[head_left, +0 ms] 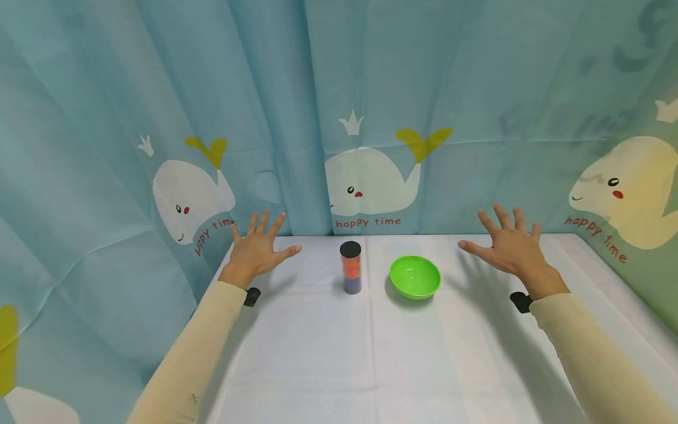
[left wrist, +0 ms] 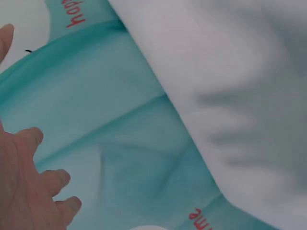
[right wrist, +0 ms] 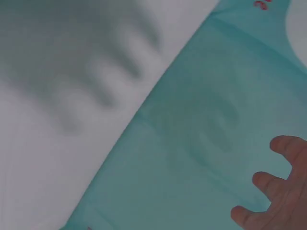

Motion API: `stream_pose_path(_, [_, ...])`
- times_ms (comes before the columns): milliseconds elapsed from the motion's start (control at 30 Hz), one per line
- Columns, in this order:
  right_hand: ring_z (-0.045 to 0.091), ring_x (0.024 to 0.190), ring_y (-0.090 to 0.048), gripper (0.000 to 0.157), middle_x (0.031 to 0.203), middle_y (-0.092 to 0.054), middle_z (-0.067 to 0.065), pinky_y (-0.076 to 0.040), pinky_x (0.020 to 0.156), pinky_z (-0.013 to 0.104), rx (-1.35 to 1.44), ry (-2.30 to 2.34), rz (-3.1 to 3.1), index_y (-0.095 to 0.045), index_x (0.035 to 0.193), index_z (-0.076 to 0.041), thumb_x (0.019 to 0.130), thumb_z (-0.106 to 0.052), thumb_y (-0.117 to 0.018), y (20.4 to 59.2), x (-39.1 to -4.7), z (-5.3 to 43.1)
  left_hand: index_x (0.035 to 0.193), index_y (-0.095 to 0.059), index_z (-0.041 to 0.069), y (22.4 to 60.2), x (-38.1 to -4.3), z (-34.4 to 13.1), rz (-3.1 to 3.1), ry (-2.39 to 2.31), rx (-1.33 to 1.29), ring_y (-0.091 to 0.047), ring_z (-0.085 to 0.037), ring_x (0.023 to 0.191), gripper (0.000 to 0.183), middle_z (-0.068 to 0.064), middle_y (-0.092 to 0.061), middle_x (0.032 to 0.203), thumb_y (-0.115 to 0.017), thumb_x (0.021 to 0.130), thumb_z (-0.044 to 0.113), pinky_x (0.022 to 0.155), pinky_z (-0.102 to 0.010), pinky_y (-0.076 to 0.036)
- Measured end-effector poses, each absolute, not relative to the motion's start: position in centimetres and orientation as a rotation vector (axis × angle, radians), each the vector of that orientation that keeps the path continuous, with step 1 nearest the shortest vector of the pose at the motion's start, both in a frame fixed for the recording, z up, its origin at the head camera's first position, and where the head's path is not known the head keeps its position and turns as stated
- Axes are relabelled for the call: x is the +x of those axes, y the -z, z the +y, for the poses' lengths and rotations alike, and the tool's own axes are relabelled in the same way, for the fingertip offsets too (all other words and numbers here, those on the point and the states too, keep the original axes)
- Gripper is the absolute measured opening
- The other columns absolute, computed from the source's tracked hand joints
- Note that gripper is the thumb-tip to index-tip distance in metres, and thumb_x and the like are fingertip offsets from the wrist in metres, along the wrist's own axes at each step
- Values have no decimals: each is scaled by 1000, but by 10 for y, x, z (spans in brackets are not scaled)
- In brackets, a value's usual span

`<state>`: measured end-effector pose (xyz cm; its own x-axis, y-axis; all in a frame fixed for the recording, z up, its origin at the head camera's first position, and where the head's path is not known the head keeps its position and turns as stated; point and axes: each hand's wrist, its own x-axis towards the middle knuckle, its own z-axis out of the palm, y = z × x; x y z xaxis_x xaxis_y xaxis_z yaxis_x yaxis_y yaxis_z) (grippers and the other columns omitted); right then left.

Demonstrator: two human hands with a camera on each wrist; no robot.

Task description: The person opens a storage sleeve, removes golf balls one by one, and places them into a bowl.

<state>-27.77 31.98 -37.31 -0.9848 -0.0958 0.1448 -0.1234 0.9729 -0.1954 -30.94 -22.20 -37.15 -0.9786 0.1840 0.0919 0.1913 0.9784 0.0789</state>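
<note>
In the head view a clear cylinder with a black lid (head_left: 351, 249) stands upright on the table, with orange-red content above and purple-grey content below. To its right sits a bright green bowl (head_left: 415, 278) whose inside shows nothing. My left hand (head_left: 256, 252) is raised over the table's left side, fingers spread, apart from the cylinder. Over the right side my right hand (head_left: 511, 247) is held up likewise, fingers spread, apart from the bowl. Both wrist views show fingers at the edge and nothing held.
A white cloth (head_left: 318, 359) covers the table. Behind it and at both sides hangs a blue-green curtain (head_left: 466, 70) with printed whales. A black wrist device (head_left: 252, 297) is on the left wrist, and another black device (head_left: 521, 301) is on the right.
</note>
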Motion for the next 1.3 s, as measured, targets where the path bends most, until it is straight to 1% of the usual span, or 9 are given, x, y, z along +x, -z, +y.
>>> stream_pose_path(200, [64, 149, -2, 98, 169, -5, 27, -4, 105, 87, 154, -417, -2939, -21, 163, -10, 94, -73, -50, 371, -273, 308, 166, -9, 29, 370, -301, -212, -3003, 362, -280, 0, -46, 158, 97, -18, -3, 173, -40, 92, 82, 113, -81, 5])
stream_pose_path(433, [65, 143, -16, 88, 161, -20, 35, -18, 103, 83, 151, -631, -2831, -26, 161, -7, 97, -59, -58, 369, -265, 300, 166, -11, 29, 375, -295, -201, -2885, 757, -273, 1, -44, 159, 92, -17, -9, 172, -40, 95, 79, 116, -77, 5])
stream_pose_path(567, [64, 138, -26, 78, 154, -31, 36, -29, 99, 79, 209, -780, -2763, -36, 156, -2, 99, -47, -63, 364, -258, 295, 165, -19, 25, 378, -293, -196, -2759, 970, -285, -12, -42, 158, 83, -15, -22, 170, -42, 100, 71, 122, -70, -8])
stream_pose_path(733, [51, 130, -45, 60, 145, -47, 30, -40, 95, 67, 327, -935, -2634, -47, 149, -1, 101, -34, -64, 359, -247, 290, 156, -41, 15, 383, -290, -187, -2529, 1203, -254, -45, -36, 144, 67, -15, -51, 153, -51, 104, 55, 113, -59, -40])
stream_pose_path(800, [36, 125, -54, 53, 139, -54, 24, -45, 101, 49, 370, -982, -2573, -52, 145, -2, 101, -29, -65, 360, -242, 287, 148, -51, 13, 387, -288, -183, -2432, 1251, -245, -57, -35, 131, 56, -15, -62, 140, -55, 104, 48, 100, -56, -49])
stream_pose_path(867, [17, 119, -58, 46, 133, -60, 20, -44, 105, 29, 410, -1017, -2524, -56, 141, -4, 101, -25, -66, 362, -239, 286, 139, -59, 10, 391, -286, -179, -2357, 1274, -253, -62, -33, 122, 46, -14, -69, 129, -59, 104, 40, 93, -52, -50])
stream_pose_path(967, [-10, 106, -55, 37, 126, -66, 14, -38, 92, 7, 436, -1029, -2483, -63, 134, -7, 100, -23, -67, 363, -235, 283, 128, -66, 9, 394, -285, -173, -2306, 1285, -276, -66, -32, 110, 33, -13, -73, 115, -63, 103, 30, 91, -47, -50])
stream_pose_path(1067, [-20, 101, -52, 31, 121, -69, 11, -39, 89, 7, 460, -1032, -2480, -66, 129, -11, 100, -22, -67, 362, -232, 279, 122, -69, 7, 395, -283, -168, -2304, 1298, -317, -67, -31, 106, 26, -14, -74, 110, -64, 102, 22, 99, -49, -48])
stream_pose_path(1300, [-18, 97, -56, 26, 113, -73, 7, -45, 84, 9, 523, -1032, -2482, -69, 125, -14, 99, -17, -68, 360, -227, 269, 118, -72, 12, 402, -285, -154, -2437, 1274, -384, -68, -27, 101, 19, -10, -75, 106, -63, 102, 18, 87, -46, -52])
